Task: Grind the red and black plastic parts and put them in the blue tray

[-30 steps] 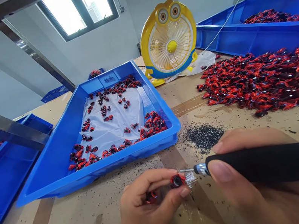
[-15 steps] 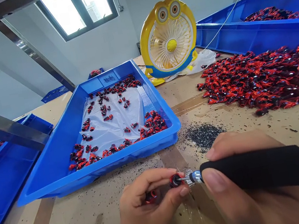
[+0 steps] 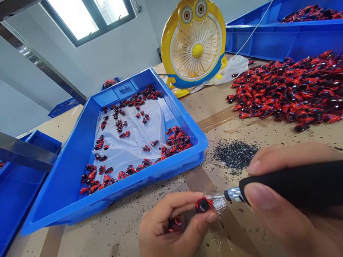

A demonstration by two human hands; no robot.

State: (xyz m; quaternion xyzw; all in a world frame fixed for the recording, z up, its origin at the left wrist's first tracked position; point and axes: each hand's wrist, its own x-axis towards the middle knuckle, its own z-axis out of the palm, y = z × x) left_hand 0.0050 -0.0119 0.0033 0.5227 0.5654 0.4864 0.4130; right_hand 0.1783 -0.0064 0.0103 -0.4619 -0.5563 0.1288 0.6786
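Observation:
Between the thumb and fingertips of my left hand (image 3: 172, 233) is a small red and black part (image 3: 203, 205) with a round black opening facing me. A second red and black part (image 3: 174, 224) sits in the curl of the same hand, mostly hidden by the fingers. My right hand (image 3: 290, 209) is closed around the thick black handle of a pen-shaped power tool (image 3: 313, 188) with a silver collar and a thin metal bit. The bit points left, its tip at the upper right edge of the held part; whether it touches I cannot tell.
A blue tray (image 3: 117, 194) with scattered red and black parts on plastic film stands left of centre. A heap of such parts (image 3: 303, 91) lies at right, before more blue trays (image 3: 275, 43). Black shavings (image 3: 235, 155) lie beyond my hands. A yellow fan (image 3: 197, 51) stands behind.
My right hand has drawn the tool to the right, so the bit has left the part's round opening. The held part has turned slightly in my left fingers.

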